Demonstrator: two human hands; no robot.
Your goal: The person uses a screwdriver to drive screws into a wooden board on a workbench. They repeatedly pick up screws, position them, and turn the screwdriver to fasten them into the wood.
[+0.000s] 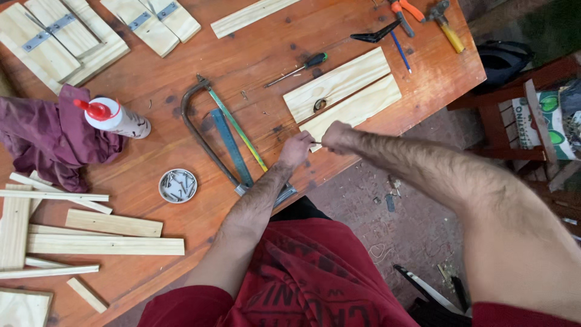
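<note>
Both bare forearms reaching forward, left hand (295, 149) and right hand (336, 137) fisted, knuckles nearly meeting

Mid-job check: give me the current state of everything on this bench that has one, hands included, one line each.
left hand: closed, pinching a thin nail
right hand: fisted beside the left, touching the same nail
two pine boards: flat, side by side
hacksaw: lying flat, unheld
glue bottle: on its side, red cap on
nail dish: upright, holding nails
screwdriver: lying loose
purple cloth: crumpled
</note>
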